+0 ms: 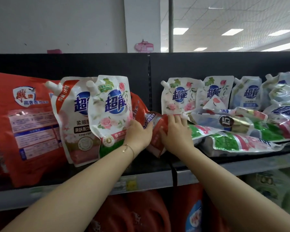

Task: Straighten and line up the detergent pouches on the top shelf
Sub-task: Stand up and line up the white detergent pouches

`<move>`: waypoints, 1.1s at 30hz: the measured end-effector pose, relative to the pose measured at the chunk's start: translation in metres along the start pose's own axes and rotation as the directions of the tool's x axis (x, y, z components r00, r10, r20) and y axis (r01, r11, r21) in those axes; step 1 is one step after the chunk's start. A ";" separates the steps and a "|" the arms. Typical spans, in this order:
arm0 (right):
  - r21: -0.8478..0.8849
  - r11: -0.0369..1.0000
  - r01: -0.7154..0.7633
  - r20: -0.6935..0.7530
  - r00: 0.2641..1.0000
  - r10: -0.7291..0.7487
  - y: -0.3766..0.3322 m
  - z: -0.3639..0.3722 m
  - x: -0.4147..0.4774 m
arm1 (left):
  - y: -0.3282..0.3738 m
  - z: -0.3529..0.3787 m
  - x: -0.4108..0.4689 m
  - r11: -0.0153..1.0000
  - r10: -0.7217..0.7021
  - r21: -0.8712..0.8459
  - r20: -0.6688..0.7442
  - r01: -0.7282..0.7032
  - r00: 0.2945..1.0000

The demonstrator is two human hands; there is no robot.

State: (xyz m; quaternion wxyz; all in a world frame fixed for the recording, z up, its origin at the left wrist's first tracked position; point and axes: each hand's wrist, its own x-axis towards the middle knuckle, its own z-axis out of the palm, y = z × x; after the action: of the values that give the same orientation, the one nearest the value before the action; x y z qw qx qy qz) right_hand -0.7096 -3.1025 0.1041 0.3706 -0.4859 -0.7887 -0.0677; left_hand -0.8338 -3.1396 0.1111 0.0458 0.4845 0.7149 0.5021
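A red detergent pouch [156, 131] lies slumped on the top shelf [241, 165] between both hands. My left hand [137, 133] grips its left side, fingers curled over it, right beside an upright white rose-print pouch [110, 111]. My right hand [176, 131] holds its right side, thumb on the red film, fingertips reaching the foot of another upright white rose pouch [176, 97]. A white-and-red pouch [72, 118] stands behind the left rose pouch. Several pouches [233, 124] lie fallen flat at the right.
A big red bag [23, 123] leans at the far left. More white and blue pouches [246, 92] stand along the black back panel [208, 64]. A price-tag rail [131, 182] runs along the shelf front. Red bags [141, 213] fill the shelf below.
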 end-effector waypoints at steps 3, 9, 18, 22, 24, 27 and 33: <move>0.012 0.992 0.124 -0.033 0.992 -0.124 0.014 0.005 -0.006 | 0.015 0.018 0.016 0.984 -0.172 -0.062 -0.096 0.166 0.980; 0.056 0.934 0.352 -0.109 0.932 -0.345 0.033 0.013 -0.019 | 0.041 0.039 0.032 0.953 -0.301 -0.109 -0.267 0.281 0.915; 0.128 0.897 0.423 0.001 0.905 -0.426 0.030 0.025 -0.017 | 0.035 0.032 -0.003 0.954 0.227 0.260 -0.304 -0.148 0.925; 0.119 0.903 0.412 0.150 0.892 -0.427 0.015 0.025 -0.011 | 0.028 0.020 -0.013 0.919 0.367 0.241 -0.229 -0.313 0.901; 0.137 0.885 0.445 0.147 0.874 -0.462 0.004 0.029 -0.013 | 0.021 0.010 -0.014 0.916 0.382 0.210 -0.196 -0.342 0.903; 0.218 0.864 0.454 0.230 0.836 -0.498 -0.019 0.045 -0.017 | 0.014 -0.002 -0.012 0.920 0.372 0.180 -0.114 -0.349 0.921; 0.251 0.839 0.482 0.333 0.771 -0.543 -0.037 0.062 -0.003 | 0.016 -0.007 -0.010 0.918 0.368 0.189 -0.085 -0.348 0.926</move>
State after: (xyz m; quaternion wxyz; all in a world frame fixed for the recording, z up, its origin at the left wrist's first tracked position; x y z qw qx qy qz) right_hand -0.7715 -3.0945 0.0672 0.2083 -0.2257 -0.9516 -0.0079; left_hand -0.8217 -3.1509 0.1228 -0.1312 0.5786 0.6559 0.4667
